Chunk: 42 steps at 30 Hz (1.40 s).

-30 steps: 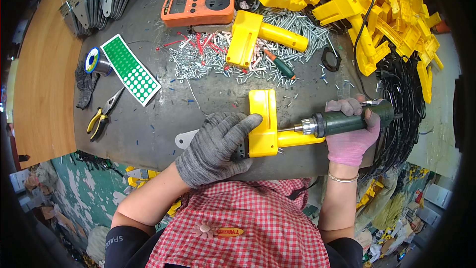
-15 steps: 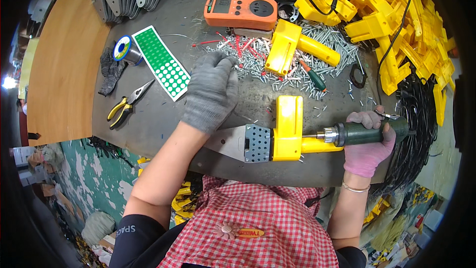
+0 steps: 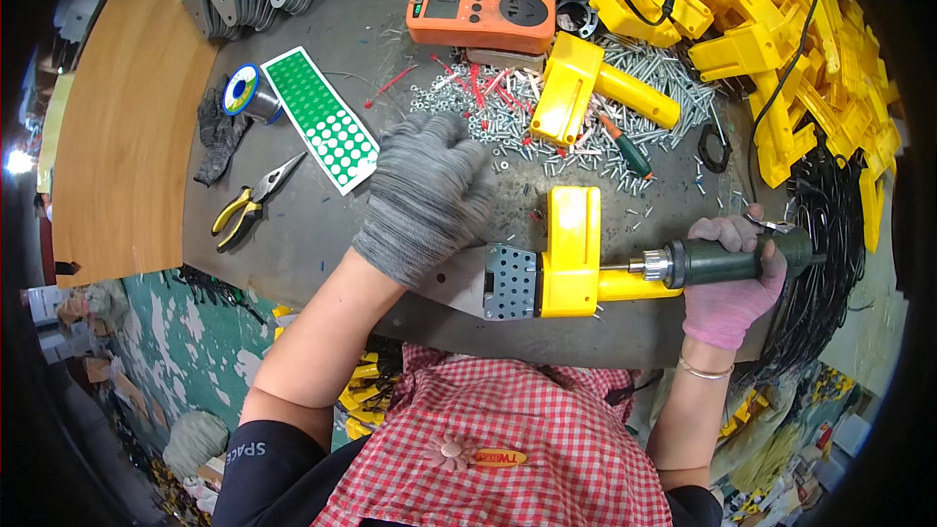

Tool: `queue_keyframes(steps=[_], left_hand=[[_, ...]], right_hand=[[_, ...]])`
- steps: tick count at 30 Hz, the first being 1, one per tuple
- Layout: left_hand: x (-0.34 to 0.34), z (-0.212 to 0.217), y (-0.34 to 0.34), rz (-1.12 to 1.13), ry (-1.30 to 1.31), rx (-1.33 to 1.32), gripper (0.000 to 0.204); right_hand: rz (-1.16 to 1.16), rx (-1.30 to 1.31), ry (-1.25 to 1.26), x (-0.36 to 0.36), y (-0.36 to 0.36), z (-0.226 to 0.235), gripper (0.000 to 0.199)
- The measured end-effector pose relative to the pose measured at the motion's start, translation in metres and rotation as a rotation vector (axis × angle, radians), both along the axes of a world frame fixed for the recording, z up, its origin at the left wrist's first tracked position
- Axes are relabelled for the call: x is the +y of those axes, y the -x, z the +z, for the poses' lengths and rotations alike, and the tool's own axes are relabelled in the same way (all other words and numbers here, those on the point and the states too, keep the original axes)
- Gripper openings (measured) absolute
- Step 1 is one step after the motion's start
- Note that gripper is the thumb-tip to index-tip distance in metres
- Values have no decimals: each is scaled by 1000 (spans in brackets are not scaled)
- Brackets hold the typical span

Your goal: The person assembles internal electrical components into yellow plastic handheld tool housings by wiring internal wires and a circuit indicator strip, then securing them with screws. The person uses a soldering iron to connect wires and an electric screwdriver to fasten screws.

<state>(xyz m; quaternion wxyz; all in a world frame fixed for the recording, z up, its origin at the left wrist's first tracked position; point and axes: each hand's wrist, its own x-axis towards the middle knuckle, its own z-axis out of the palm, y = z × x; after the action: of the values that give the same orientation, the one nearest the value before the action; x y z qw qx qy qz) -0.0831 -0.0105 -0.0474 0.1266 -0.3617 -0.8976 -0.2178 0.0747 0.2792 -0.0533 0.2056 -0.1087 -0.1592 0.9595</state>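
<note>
My right hand (image 3: 730, 298), in a pink and grey glove, is wrapped around a dark green power screwdriver (image 3: 722, 262). The tool lies level, its bit pointing left into the side of a yellow plastic housing (image 3: 571, 263). A grey metal plate with a perforated section (image 3: 509, 281) extends from the housing's left side. My left hand (image 3: 422, 197), in a grey knit glove, is over the plate's left part with its fingers curled in. The glove hides its fingertips and anything in them. Small nuts and screws (image 3: 488, 127) lie just beyond it.
A second yellow housing (image 3: 568, 88) and a green-handled screwdriver (image 3: 630, 151) rest on the screws. An orange meter (image 3: 483, 15) stands behind. Pliers (image 3: 256, 203), a solder spool (image 3: 251, 96) and a green sticker sheet (image 3: 322, 122) lie left. Yellow housings (image 3: 781, 39) and black cables (image 3: 825, 234) crowd the right.
My left hand has drawn back from the small nuts toward me and slightly right, now over the metal plate. My right hand keeps its grip on the power screwdriver. The view has shifted slightly.
</note>
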Motion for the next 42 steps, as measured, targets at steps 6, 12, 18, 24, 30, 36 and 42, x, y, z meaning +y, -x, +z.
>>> queue_keyframes(steps=[6,12,18,24,30,36,42], left_hand=[[27,7,-2,-2,375,-154,26],[21,6,-2,-72,197,-216,24],[-8,0,-66,-91,-390,-494,20],[-14,-8,-76,-91,-377,-558,25],[-13,-10,-77,-97,-378,-613,26],[-13,-21,-77,-161,-697,-808,29],[-17,-13,-75,-140,-429,-725,31]], right_hand=[[3,21,15,-1,0,0,41],[-11,16,29,-7,2,4,42],[-20,9,18,-9,3,2,42],[-12,23,49,-7,0,-1,38],[1,54,24,-7,-2,-1,35],[-42,-2,38,-13,1,7,33],[1,51,36,-10,0,4,32]])
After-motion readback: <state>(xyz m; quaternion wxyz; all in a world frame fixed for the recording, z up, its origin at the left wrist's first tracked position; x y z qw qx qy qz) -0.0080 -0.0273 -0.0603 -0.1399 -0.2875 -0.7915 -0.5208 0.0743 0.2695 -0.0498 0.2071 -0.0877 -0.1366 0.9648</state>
